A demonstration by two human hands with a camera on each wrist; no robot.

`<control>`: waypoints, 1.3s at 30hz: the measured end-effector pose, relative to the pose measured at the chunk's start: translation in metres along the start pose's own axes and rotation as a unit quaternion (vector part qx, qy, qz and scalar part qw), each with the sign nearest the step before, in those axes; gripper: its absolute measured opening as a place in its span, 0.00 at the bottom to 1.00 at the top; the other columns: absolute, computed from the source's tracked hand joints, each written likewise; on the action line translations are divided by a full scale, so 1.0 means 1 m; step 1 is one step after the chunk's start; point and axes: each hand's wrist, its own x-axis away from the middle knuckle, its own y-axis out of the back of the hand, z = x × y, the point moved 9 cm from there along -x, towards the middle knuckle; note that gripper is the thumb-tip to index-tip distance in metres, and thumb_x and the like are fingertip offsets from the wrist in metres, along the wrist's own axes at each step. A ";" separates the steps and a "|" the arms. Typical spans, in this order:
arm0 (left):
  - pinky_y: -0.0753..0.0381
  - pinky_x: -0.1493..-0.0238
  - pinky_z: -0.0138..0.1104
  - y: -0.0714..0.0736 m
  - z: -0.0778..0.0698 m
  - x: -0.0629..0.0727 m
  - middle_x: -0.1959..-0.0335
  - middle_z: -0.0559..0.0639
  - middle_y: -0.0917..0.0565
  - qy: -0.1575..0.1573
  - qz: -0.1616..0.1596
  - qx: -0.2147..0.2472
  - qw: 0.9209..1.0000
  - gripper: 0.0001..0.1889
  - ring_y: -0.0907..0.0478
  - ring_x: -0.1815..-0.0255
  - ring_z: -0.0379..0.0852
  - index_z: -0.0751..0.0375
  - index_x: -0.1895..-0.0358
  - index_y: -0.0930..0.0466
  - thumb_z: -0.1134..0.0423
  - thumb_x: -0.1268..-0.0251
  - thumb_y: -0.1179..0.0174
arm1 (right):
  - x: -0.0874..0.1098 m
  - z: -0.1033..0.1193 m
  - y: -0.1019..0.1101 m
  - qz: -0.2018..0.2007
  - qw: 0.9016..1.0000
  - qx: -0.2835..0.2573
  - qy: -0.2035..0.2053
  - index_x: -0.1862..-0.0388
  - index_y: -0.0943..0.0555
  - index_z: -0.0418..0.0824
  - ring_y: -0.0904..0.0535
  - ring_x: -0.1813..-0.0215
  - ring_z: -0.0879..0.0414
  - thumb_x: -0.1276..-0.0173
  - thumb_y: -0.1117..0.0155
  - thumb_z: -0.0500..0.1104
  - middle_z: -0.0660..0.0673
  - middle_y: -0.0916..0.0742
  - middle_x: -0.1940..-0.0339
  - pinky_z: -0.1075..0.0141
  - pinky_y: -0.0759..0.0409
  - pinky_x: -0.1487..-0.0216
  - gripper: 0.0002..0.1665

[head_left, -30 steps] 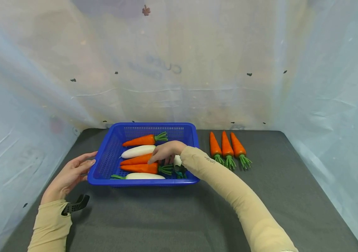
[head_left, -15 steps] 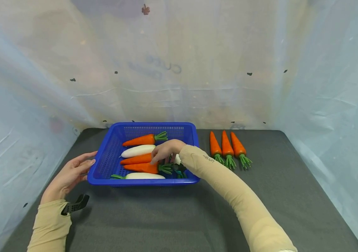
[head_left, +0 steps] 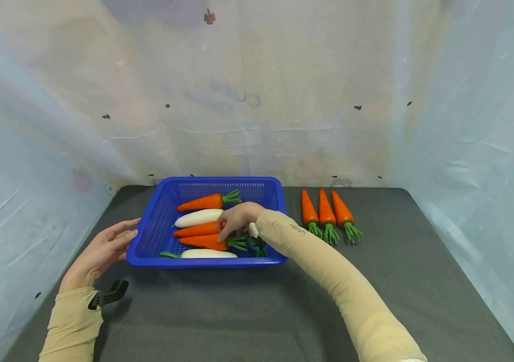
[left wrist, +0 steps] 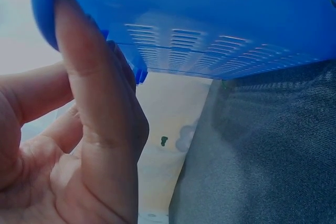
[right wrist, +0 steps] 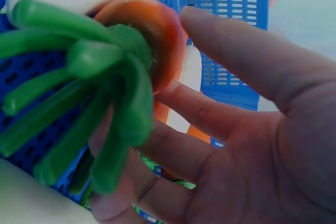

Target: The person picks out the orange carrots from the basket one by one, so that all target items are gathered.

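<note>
In the head view, a blue basket (head_left: pixel 275 201) holds orange carrots and white radishes. My left hand (head_left: pixel 103 251) grips its left rim, and in the left wrist view a finger (left wrist: pixel 86 72) lies against the blue edge. My right hand (head_left: pixel 238 218) reaches into the basket, pinching the nearer carrot (head_left: pixel 204 242) near its green top. That carrot's round end (right wrist: pixel 170 35) sits between thumb and fingers in the right wrist view. Beside it lie another carrot (head_left: pixel 198 230), a white radish (head_left: pixel 200 217) and a front radish (head_left: pixel 209 254). My hand and sleeve partly cover a white radish (head_left: pixel 253 230) at right.
Three carrots (head_left: pixel 326 211) lie side by side on the dark grey cloth (head_left: pixel 202 317), right of the basket. One more carrot (head_left: pixel 200 202) is at the back inside the basket. Pale plastic sheeting (head_left: pixel 257 90) stands behind and at both sides.
The nearer carrot has shifted slightly to the right under my right hand's fingers. My left hand has stayed on the basket rim.
</note>
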 end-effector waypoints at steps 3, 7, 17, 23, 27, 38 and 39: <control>0.18 0.61 0.40 0.000 0.000 0.000 0.58 0.46 0.15 0.001 -0.001 0.002 1.000 0.28 0.17 0.61 0.45 0.58 0.29 0.42 0.54 0.27 0.48 | 0.000 0.001 -0.001 0.000 1.000 0.003 0.004 0.52 0.25 0.45 0.30 0.70 0.51 0.32 0.37 0.51 0.46 0.24 0.64 0.60 0.28 0.64 0.15; 0.18 0.62 0.40 -0.001 0.000 0.001 0.59 0.46 0.15 -0.001 0.000 0.003 1.000 0.27 0.17 0.61 0.46 0.58 0.29 0.41 0.55 0.27 0.48 | -0.001 0.000 -0.002 -0.001 1.000 0.004 0.006 0.49 0.26 0.43 0.26 0.66 0.49 0.32 0.36 0.49 0.47 0.24 0.62 0.58 0.23 0.56 0.18; 0.18 0.61 0.39 -0.002 -0.003 0.001 0.58 0.46 0.15 -0.005 0.001 0.011 1.000 0.27 0.17 0.61 0.45 0.58 0.30 0.40 0.55 0.27 0.48 | 0.006 0.000 0.005 -0.025 1.000 -0.017 0.001 0.46 0.22 0.43 0.18 0.64 0.51 0.37 0.30 0.46 0.46 0.20 0.57 0.58 0.20 0.55 0.22; 0.19 0.61 0.40 -0.002 -0.003 0.000 0.58 0.46 0.15 0.002 0.000 0.002 1.000 0.29 0.17 0.60 0.45 0.58 0.28 0.42 0.54 0.27 0.48 | 0.009 -0.003 0.009 -0.034 0.999 -0.032 -0.001 0.46 0.22 0.45 0.17 0.64 0.52 0.39 0.29 0.45 0.47 0.21 0.55 0.59 0.19 0.57 0.23; 0.19 0.61 0.40 -0.002 -0.003 -0.001 0.58 0.46 0.15 0.005 0.001 0.001 1.000 0.30 0.17 0.60 0.46 0.59 0.28 0.43 0.54 0.27 0.48 | 0.014 -0.004 0.015 -0.048 0.997 -0.055 0.009 0.44 0.22 0.46 0.17 0.62 0.52 0.40 0.28 0.45 0.46 0.23 0.50 0.59 0.18 0.58 0.24; 0.18 0.61 0.39 -0.001 0.000 0.001 0.57 0.44 0.16 -0.002 -0.006 -0.001 1.000 0.28 0.17 0.59 0.44 0.58 0.29 0.41 0.54 0.28 0.47 | 0.042 -0.013 0.037 -0.089 0.982 -0.155 0.065 0.42 0.23 0.44 0.17 0.59 0.48 0.39 0.29 0.45 0.45 0.16 0.56 0.60 0.18 0.59 0.26; 0.18 0.61 0.39 0.000 0.000 0.001 0.57 0.44 0.16 -0.004 -0.005 0.002 1.000 0.28 0.17 0.59 0.44 0.58 0.29 0.41 0.54 0.27 0.48 | 0.045 -0.014 0.039 -0.094 0.980 -0.164 0.069 0.41 0.23 0.44 0.17 0.59 0.48 0.39 0.29 0.45 0.45 0.15 0.56 0.60 0.18 0.59 0.27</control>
